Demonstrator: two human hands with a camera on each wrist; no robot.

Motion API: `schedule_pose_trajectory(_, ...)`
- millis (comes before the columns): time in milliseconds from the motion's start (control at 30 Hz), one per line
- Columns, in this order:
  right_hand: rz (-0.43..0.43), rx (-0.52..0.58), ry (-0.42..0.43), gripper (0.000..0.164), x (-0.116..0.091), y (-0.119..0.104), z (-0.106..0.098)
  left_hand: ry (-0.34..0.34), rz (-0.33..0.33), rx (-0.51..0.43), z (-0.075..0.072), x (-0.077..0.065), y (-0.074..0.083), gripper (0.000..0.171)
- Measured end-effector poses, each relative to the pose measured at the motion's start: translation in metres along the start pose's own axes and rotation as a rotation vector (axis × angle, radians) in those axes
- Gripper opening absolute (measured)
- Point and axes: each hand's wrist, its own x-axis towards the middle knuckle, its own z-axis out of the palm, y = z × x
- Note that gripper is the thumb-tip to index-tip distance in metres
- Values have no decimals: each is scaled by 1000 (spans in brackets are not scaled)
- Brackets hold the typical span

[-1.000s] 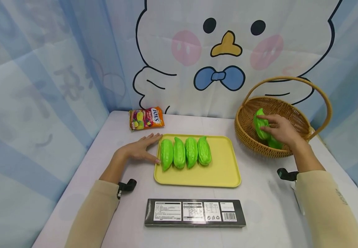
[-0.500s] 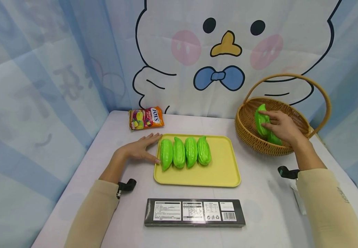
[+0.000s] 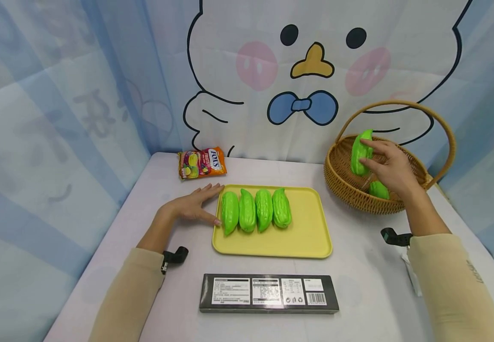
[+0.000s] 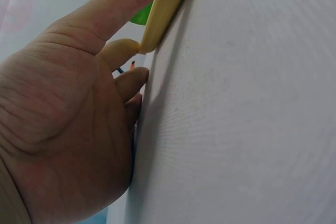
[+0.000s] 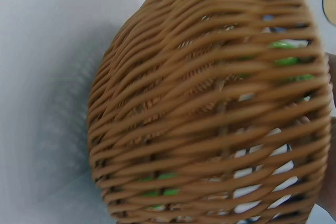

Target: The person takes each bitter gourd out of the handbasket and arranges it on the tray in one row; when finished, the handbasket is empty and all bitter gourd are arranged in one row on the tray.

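My right hand pinches a bright green bitter melon between thumb and fingers, over the mouth of the wicker basket. A second bitter melon lies low inside that basket. In the right wrist view the basket's woven wall hides most of the hand, with bits of green showing through. At the left end of the yellow tray, my left hand rests with its fingers extended and thumb at the rim. Several bitter melons lie side by side on the tray's left half.
Behind the tray's left corner is a colourful snack packet. A long black box with white labels lies in front of the tray. The basket's tall arched handle rises beside my right hand. Printed curtains border the table.
My right hand has lifted the bitter melon up from inside the basket, away from the one left below. The basket has shifted slightly. My left hand stays at the tray.
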Motion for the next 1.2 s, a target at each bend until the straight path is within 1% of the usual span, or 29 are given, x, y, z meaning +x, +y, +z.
schedule_pose_trajectory(67,-34,13,46,54,1,-5,1,1,3,-1,0,0,0,122)
schedule_pose_trajectory(167,-74,65,94,55,1,-16,4,-1,-4,-2,0,0,0,121)
schedule_pose_trajectory(300,-132,164,103,56,1,-33,8,0,-5,-8,0,-1,2,121)
schedule_pose_trajectory(467,-206,252,64,56,0,-51,17,-1,-3,-10,0,-2,2,120)
schedule_pose_trajectory(733,-222,246,-21,56,-14,-69,34,-2,8,-9,0,-2,2,120)
schedule_pose_trajectory(933,-293,278,-77,56,-25,-70,49,1,7,0,0,0,1,121)
schedule_pose_trajectory(1067,-289,284,-107,54,-32,-67,58,0,-18,1,0,1,0,122)
schedule_pose_trajectory(1200,-267,291,-143,54,-35,-65,64,-5,-22,-2,0,1,0,123)
